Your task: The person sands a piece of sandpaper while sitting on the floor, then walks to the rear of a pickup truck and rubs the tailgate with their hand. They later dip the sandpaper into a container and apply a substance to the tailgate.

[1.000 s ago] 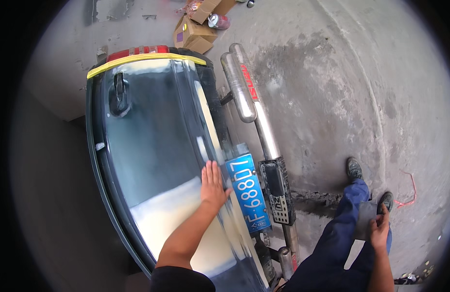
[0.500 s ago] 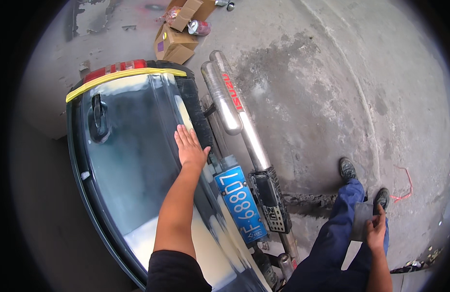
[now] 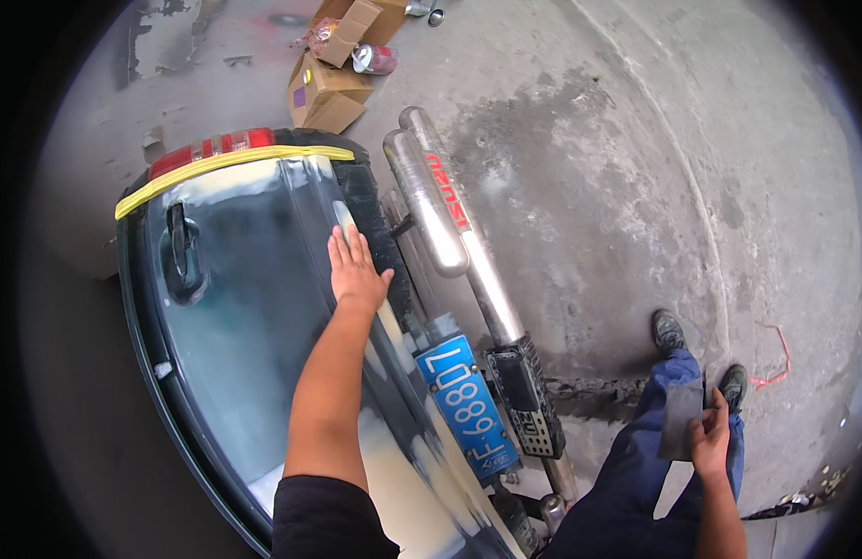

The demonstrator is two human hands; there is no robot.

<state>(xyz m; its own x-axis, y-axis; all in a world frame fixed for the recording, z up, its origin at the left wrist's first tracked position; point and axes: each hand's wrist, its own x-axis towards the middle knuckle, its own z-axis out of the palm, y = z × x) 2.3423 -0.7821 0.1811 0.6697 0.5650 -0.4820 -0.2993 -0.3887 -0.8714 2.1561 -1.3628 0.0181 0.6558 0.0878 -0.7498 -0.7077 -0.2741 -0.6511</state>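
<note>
My left hand [image 3: 358, 270] lies flat on the tailgate [image 3: 254, 279] of a vehicle, its fingers together and stretched out, the thumb apart. It rests near a cream patch of filler [image 3: 343, 218] by the tailgate's lower edge. The panel is dark blue-grey with cloudy sanded areas and a larger cream patch [image 3: 403, 494] nearer me. A black handle [image 3: 181, 252] sits on the panel's left. Down at the right, in front of my legs, my right hand [image 3: 712, 440] grips a dark grey rectangular piece, apparently sandpaper [image 3: 682, 419]. Its fingers partly hide the piece's edge.
Yellow tape [image 3: 230, 160] runs along the far edge beside a red tail lamp [image 3: 212, 147]. A blue licence plate [image 3: 463, 405] and a shiny tubular bumper [image 3: 491, 289] stand right of the tailgate. Cardboard boxes [image 3: 328, 93] and a can [image 3: 375, 61] lie on the concrete floor [image 3: 580, 214].
My left hand has slid slightly along the panel toward its far end. My right hand has shifted a little left with the grey piece, which shows turned more upright. The view has tilted slightly.
</note>
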